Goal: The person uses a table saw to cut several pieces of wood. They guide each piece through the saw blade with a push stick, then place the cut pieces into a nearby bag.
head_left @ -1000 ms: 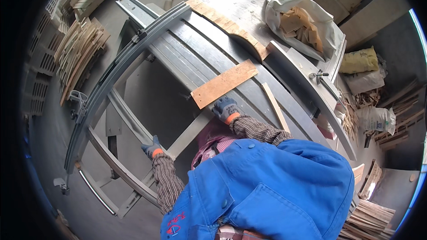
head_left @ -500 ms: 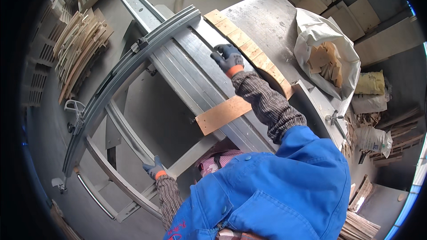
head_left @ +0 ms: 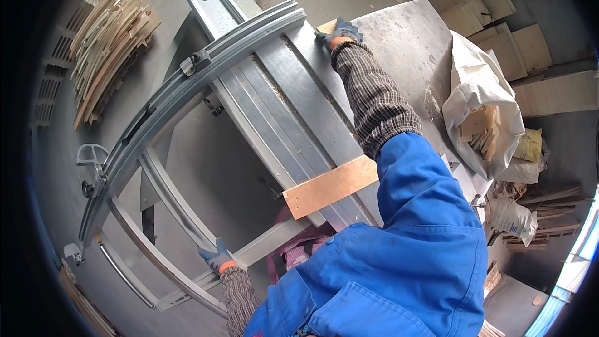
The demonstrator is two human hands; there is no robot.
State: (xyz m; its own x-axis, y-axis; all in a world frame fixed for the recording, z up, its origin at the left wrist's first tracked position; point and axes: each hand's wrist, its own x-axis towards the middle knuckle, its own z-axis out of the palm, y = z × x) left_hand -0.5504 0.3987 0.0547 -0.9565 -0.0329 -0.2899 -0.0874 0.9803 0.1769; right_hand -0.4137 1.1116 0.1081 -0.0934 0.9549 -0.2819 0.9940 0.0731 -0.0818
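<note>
My right hand (head_left: 340,32), in a grey glove with an orange cuff, reaches to the far end of the sliding table. Its fingers are closed around a light wooden block (head_left: 326,27) there. The rest of the row of wooden pieces is hidden behind my forearm. My left hand (head_left: 217,256), gloved alike, grips a metal frame rail (head_left: 178,203) near its lower end. Across the grooved metal table (head_left: 293,97) of the panel saw lies a flat wooden board (head_left: 331,188), its right end covered by my sleeve.
A curved-looking metal fence (head_left: 162,97) crosses the far left of the machine. On the right stands a white sack (head_left: 480,81) with wood offcuts. A stack of wood strips (head_left: 112,56) is at the far left. Boards (head_left: 508,50) lie at the far right.
My right hand has moved farther away, from above the grooved table to the far end of the wooden row, and closed there. My left hand stays on the rail. The view has shifted slightly.
</note>
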